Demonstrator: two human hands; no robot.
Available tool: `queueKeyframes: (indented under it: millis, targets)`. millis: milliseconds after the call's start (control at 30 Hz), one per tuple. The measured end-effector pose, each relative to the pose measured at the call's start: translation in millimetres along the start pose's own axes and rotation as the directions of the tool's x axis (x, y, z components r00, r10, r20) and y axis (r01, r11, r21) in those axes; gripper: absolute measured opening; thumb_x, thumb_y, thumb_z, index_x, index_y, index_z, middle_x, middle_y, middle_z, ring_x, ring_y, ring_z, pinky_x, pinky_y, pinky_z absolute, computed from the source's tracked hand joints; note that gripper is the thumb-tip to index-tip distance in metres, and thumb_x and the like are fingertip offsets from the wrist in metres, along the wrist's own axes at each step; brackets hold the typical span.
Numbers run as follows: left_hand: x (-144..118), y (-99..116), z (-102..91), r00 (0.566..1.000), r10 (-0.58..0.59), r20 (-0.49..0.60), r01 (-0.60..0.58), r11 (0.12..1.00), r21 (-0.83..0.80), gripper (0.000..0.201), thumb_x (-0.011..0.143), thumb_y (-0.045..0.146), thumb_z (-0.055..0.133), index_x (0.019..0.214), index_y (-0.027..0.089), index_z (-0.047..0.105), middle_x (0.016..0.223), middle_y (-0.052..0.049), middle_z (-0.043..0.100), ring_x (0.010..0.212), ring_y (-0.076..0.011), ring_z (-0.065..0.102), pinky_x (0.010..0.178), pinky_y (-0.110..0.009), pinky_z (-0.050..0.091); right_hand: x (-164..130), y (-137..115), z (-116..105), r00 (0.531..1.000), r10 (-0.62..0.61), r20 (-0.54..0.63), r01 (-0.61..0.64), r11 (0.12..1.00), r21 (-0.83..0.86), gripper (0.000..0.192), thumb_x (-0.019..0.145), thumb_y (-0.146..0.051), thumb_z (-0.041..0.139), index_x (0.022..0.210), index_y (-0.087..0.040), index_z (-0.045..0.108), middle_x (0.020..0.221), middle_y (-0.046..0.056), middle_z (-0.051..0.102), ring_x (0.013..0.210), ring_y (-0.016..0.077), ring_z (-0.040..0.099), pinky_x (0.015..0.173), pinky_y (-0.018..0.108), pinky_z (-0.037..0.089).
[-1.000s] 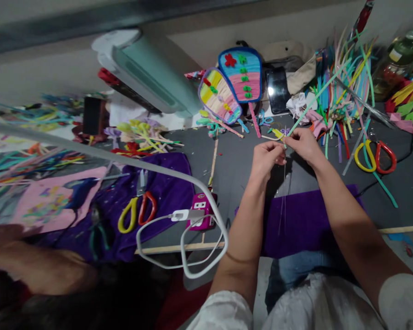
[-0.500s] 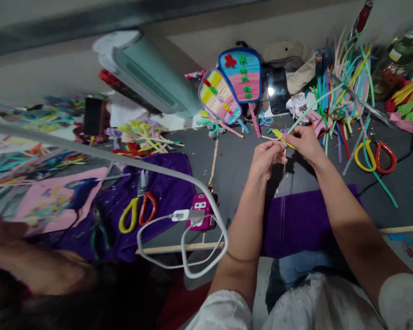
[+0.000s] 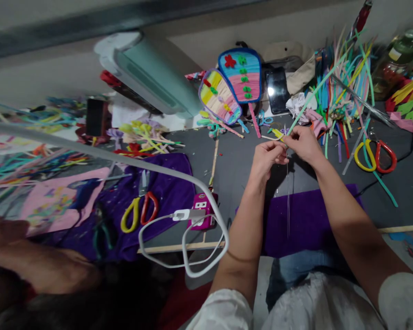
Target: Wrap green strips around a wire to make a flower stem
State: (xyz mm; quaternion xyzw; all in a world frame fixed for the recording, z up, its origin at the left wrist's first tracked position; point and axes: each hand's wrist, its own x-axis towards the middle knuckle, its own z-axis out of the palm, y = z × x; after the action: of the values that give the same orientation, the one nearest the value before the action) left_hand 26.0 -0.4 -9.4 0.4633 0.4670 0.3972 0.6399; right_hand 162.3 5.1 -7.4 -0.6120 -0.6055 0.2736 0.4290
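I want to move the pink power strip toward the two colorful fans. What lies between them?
In the head view, a thin wooden stick lies on the dark floor between the power strip and the fans, plus tiny scraps.

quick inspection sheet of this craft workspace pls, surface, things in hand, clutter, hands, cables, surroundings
surface: dark grey floor, purple cloth under the forearms
job's things: long green plastic strip and thin wire, pinched together at the fingertips
clutter: yellow-and-red-handled scissors at right, a second pair at left, two colourful woven fans, heap of loose coloured strips
grippers: left hand and right hand both pinching the strip and wire
cables: white cable looped by a pink power strip
surroundings: another person's arm at lower left
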Motion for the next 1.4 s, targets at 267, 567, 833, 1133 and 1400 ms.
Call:
queueKeyframes:
  millis: [267, 567, 833, 1133, 1400]
  targets:
    - [-1, 1, 1.7, 1.0, 0.012, -0.029, -0.01, 0.997, 0.078, 0.014, 0.063, 0.025, 0.064, 0.065, 0.013, 0.06, 0.053, 0.001, 0.059, 0.043, -0.0097, 0.057, 0.047, -0.021, 0.047, -3, -11, -4, 0.999, 0.036, 0.02, -0.033, 0.99, -0.14, 0.014, 0.071, -0.023, 0.056, 0.058, -0.017, 0.053, 0.06, 0.0, 0.052, 0.059, 0.0117, 0.044, 0.058, 0.026, 0.031]
    - [1, 0, 1.1, 0.999, 0.025, -0.032, -0.022, 0.996, 0.086, 0.012, 0.063, 0.024, 0.062, 0.064, 0.013, 0.06, 0.053, 0.001, 0.059, 0.042, -0.0101, 0.057, 0.047, -0.021, 0.047, -3, -10, -4, 0.999, 0.011, 0.031, -0.007, 0.992, -0.128, 0.015, 0.071, -0.024, 0.056, 0.059, -0.017, 0.052, 0.06, -0.001, 0.052, 0.058, 0.0113, 0.044, 0.057, 0.026, 0.03]
    - [1, 1, -1.2, 1.0, -0.004, -0.015, 0.005, 0.998, 0.062, 0.011, 0.061, 0.021, 0.059, 0.067, 0.013, 0.063, 0.053, 0.002, 0.059, 0.043, -0.009, 0.056, 0.051, -0.023, 0.051, -2, -7, -4, 0.998, 0.036, 0.044, -0.032, 0.995, -0.091, 0.014, 0.071, -0.026, 0.055, 0.061, -0.017, 0.052, 0.06, -0.002, 0.052, 0.058, 0.0109, 0.044, 0.057, 0.025, 0.03]
    - [3, -7, 1.9, 0.989, 0.136, -0.051, -0.125, 0.976, 0.176, 0.01, 0.063, 0.022, 0.061, 0.058, 0.013, 0.059, 0.051, 0.001, 0.059, 0.043, -0.0091, 0.056, 0.046, -0.02, 0.046, -5, -13, -4, 1.0, 0.01, 0.027, -0.004, 0.98, -0.197, 0.015, 0.07, -0.021, 0.056, 0.057, -0.018, 0.05, 0.064, 0.001, 0.053, 0.062, 0.0129, 0.045, 0.06, 0.026, 0.032]
    - [2, -2, -0.8, 1.0, -0.002, -0.019, 0.002, 1.0, -0.011, 0.008, 0.061, 0.02, 0.061, 0.064, 0.012, 0.062, 0.052, 0.001, 0.059, 0.041, -0.0083, 0.054, 0.049, -0.022, 0.049, 0, -1, 0, 0.998, 0.04, 0.053, -0.043, 0.997, 0.057, 0.018, 0.069, -0.028, 0.057, 0.056, -0.018, 0.05, 0.055, -0.004, 0.047, 0.055, 0.0096, 0.04, 0.055, 0.024, 0.029]
